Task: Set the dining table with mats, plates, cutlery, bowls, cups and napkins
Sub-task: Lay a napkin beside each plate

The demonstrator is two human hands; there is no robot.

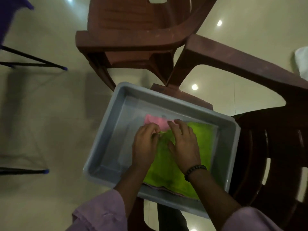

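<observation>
Lilac sleeves (100,214) fill the bottom edge of the frame, both forearms reaching up into a grey plastic tub (106,130) at the centre; the tub sits tilted on a dark brown plastic stool or chair (275,147) at the right. The left hand (145,144) has its fingers curled tight, pinching the near edge of a pink cloth (153,121) bunched at the upper middle of the tub; the right hand (183,142), with a dark bead bracelet (194,171) at the wrist, lies with fingers loosely bent and spread, fingertips touching the same pink cloth and palm resting over a green cloth (168,170). The green cloth lies flat along the tub's right half, its lower edge lapping over the near rim; whether these cloths are napkins or mats cannot be told. A reddish-brown plastic chair (133,30) stands at the upper centre on the pale glossy floor (41,105); a brown table edge (241,60) runs across the upper right.
</observation>
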